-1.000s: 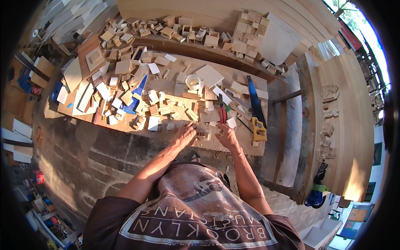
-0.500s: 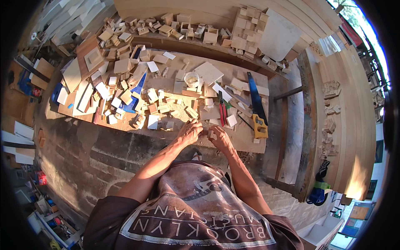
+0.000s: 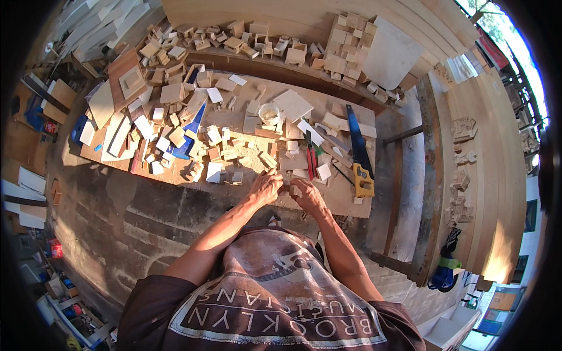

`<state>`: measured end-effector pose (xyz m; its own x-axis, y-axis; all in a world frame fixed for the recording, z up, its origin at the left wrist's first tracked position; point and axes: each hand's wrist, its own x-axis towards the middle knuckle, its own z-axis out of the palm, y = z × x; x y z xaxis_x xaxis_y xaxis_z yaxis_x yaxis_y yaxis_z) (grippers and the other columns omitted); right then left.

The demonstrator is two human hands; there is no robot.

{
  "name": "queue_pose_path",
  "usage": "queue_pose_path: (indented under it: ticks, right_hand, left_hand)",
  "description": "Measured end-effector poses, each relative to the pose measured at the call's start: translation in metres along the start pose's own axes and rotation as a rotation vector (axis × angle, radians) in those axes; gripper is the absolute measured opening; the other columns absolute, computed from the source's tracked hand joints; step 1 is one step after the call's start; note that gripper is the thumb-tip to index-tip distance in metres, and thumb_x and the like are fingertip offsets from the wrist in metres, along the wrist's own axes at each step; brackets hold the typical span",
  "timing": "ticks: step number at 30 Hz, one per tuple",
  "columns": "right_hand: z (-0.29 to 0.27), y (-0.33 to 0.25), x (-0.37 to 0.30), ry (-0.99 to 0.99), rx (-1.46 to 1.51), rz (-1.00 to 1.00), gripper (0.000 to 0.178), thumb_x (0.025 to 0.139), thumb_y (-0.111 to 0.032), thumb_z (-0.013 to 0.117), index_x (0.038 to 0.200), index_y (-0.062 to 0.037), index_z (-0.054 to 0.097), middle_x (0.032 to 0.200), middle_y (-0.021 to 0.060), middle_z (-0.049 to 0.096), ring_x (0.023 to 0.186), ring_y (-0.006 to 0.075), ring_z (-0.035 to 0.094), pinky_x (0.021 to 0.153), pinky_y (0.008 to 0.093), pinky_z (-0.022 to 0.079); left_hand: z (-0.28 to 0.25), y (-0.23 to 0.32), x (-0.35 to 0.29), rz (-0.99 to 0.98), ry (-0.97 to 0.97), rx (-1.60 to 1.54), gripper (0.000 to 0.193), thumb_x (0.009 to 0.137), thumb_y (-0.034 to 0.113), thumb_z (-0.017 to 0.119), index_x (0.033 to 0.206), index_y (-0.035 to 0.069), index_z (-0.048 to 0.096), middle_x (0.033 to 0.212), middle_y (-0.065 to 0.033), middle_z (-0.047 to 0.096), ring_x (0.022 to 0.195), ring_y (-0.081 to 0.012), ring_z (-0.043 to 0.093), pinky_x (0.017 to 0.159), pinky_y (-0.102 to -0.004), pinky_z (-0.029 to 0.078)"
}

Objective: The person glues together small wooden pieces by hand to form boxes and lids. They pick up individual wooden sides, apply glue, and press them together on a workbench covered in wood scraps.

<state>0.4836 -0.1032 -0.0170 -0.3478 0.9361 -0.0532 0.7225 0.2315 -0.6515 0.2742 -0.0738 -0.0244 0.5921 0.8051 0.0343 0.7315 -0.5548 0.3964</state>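
At the near edge of the workbench [image 3: 345, 202], my left hand [image 3: 267, 186] and my right hand [image 3: 308, 196] are close together. Between them they grip a small wooden piece [image 3: 288, 190], its far parts covered by my fingers. Both hands have curled fingers. Just beyond my right hand lie red-handled pliers [image 3: 311, 157] and a small pale block [image 3: 324, 171]. Past my left hand, small wood blocks [image 3: 268, 161] rest on sawdust. A clear tub [image 3: 269, 113] stands farther back on the bench.
A handsaw with a yellow handle [image 3: 363, 182] lies at the bench's right. Wood offcuts and a blue triangular item [image 3: 193, 130] crowd the left side. Small wooden boxes [image 3: 296, 54] line the ledge behind. Long planks [image 3: 492, 175] stand to the right.
My right hand has shifted very slightly around the small wooden piece. My left hand stays nearly in place, and the bench items look unchanged.
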Motion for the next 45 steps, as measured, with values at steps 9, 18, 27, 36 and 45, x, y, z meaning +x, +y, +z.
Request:
queue_pose_path:
  ticks: [9, 18, 27, 36, 45]
  right_hand:
    - [0.031, 0.007, -0.007, 0.204, 0.256, 0.491, 0.031, 0.080, -0.021, 0.077, 0.106, -0.0044, 0.072, 0.088, 0.0109, 0.073, 0.078, 0.0189, 0.070, 0.071, 0.0309, 0.055]
    - [0.044, 0.003, 0.001, 0.259, 0.303, 0.619, 0.015, 0.080, -0.020, 0.073, 0.083, -0.0068, 0.078, 0.068, 0.0079, 0.071, 0.059, 0.0132, 0.064, 0.059, 0.0301, 0.051]
    - [0.039, 0.001, 0.007, 0.240, 0.234, 0.572, 0.018, 0.074, -0.020, 0.070, 0.083, -0.0049, 0.077, 0.075, 0.0219, 0.070, 0.072, 0.0317, 0.072, 0.070, 0.0390, 0.056]
    - [0.035, -0.012, 0.011, 0.250, 0.134, 0.571, 0.015, 0.077, -0.016, 0.072, 0.083, -0.0034, 0.076, 0.073, 0.0214, 0.069, 0.069, 0.0302, 0.071, 0.068, 0.0381, 0.055]
    - [0.042, -0.001, 0.011, 0.287, 0.140, 0.556, 0.017, 0.074, -0.020, 0.070, 0.079, -0.0041, 0.075, 0.069, 0.0178, 0.069, 0.066, 0.0279, 0.071, 0.067, 0.0372, 0.056]
  left_hand:
    - [0.005, 0.002, -0.004, 0.010, 0.151, -0.057, 0.012, 0.079, 0.007, 0.060, 0.084, 0.006, 0.071, 0.093, -0.0026, 0.065, 0.101, -0.0240, 0.057, 0.089, -0.0400, 0.046]
    - [0.006, 0.001, -0.003, 0.028, 0.112, -0.049, 0.010, 0.082, 0.012, 0.062, 0.086, 0.010, 0.071, 0.094, -0.0009, 0.066, 0.100, -0.0222, 0.058, 0.090, -0.0393, 0.046]
    - [0.017, -0.006, -0.001, 0.072, 0.140, 0.075, 0.008, 0.083, 0.012, 0.062, 0.083, 0.008, 0.068, 0.092, -0.0014, 0.065, 0.100, -0.0205, 0.059, 0.089, -0.0380, 0.048]
    - [0.023, -0.010, 0.001, 0.056, 0.111, 0.073, 0.004, 0.080, 0.009, 0.063, 0.082, 0.007, 0.066, 0.094, -0.0015, 0.065, 0.098, -0.0206, 0.059, 0.089, -0.0371, 0.049]
    - [0.009, -0.021, -0.014, 0.084, 0.158, -0.089, 0.045, 0.076, 0.022, 0.077, 0.117, 0.009, 0.067, 0.118, -0.0027, 0.064, 0.119, -0.0223, 0.053, 0.101, -0.0397, 0.044]
